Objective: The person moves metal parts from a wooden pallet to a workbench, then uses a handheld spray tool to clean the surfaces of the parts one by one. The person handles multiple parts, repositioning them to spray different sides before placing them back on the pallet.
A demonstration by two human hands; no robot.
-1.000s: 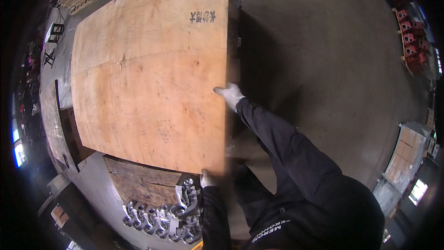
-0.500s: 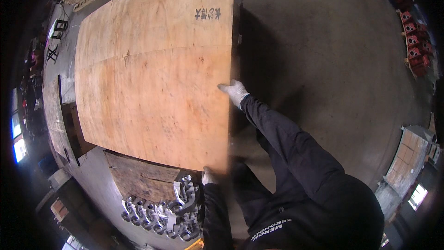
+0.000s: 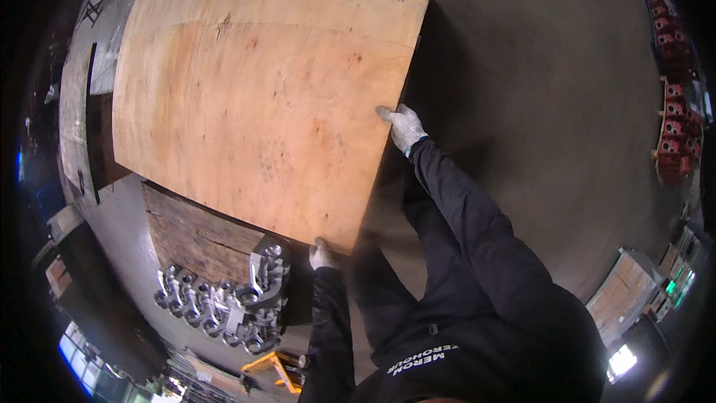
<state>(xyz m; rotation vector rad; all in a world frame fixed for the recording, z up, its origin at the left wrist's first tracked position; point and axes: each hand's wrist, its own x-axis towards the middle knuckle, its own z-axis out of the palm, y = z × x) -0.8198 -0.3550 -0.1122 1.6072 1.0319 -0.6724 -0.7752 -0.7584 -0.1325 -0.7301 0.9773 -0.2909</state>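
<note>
Progress so far: taking hold appears done, with both grips on the plywood sheet (image 3: 261,104); letting go is not yet done. Whether the hands bear its weight or something beneath does cannot be told, so how much handling is left is unclear.
Left grip: the gloved left grip (image 3: 321,255) grasps the sheet's near edge, close to the near right corner, thumb on top.
Right grip: the gloved right grip (image 3: 405,131) grasps the right edge farther up, thumb on the upper face, its other fingers hidden.
Sheet's place: in front of the person and to the left, its far end cut off by the frame; the near edge overhangs part of a dark wooden board (image 3: 195,225).
Sheet's look: broad, pale orange-tan, with brown knots, faint smudges and a seam-like line across it; dark printed characters stand near the right edge. Its curved outline may be lens bending.
Beside it: silvery metal castings (image 3: 224,306) sit at the board's near side, with a yellow frame (image 3: 274,368) near them on the concrete floor (image 3: 552,89).
</note>
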